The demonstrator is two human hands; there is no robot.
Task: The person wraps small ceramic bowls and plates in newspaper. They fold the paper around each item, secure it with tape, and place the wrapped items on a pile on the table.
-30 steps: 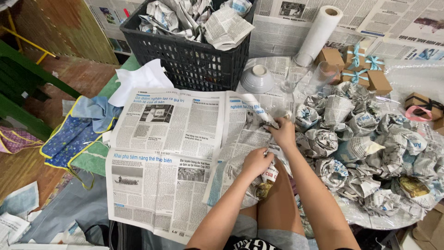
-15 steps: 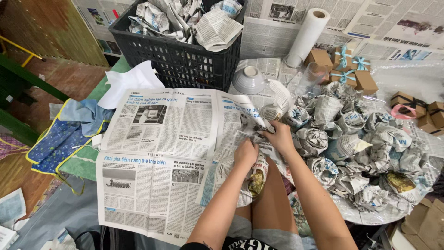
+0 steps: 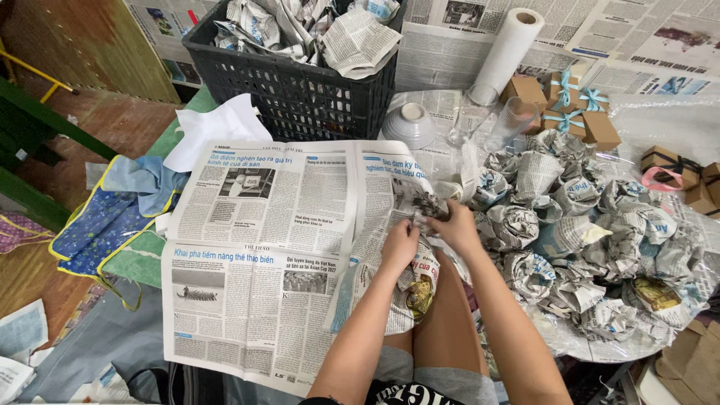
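Both grips are closed on the same thing: the left hand (image 3: 400, 244) pinches the crumpled paper of a half-wrapped bundle (image 3: 409, 289) from its left side, and the right hand (image 3: 456, 225) clamps the twisted top of that wrapping, just up and to the right of the left one. The bundle sits over the person's lap, at the right edge of the open newspaper sheet (image 3: 262, 247), whose right-hand corner is drawn up around it. Its long axis runs roughly from the knees up toward the hands, tilted slightly right, so the gathered paper lies above the bulk of the object and both grips meet at that upper end, nearly touching. A dark, yellowish patch of the wrapped object shows through a gap low on the bundle; what it is cannot be told. Going left to right across the scene: a blue cloth with yellow trim (image 3: 112, 217) lies on the floor at far left, a white sheet (image 3: 217, 135) lies beside the black crate (image 3: 292, 82) stuffed with crumpled paper, then a grey bowl (image 3: 409, 124) stands upside down, and a white roll (image 3: 506, 52) stands behind it. To the right, near the right hand, a heap of wrapped paper bundles (image 3: 585, 225) covers the low table (image 3: 600, 349), with small brown gift boxes (image 3: 570, 112) behind them.
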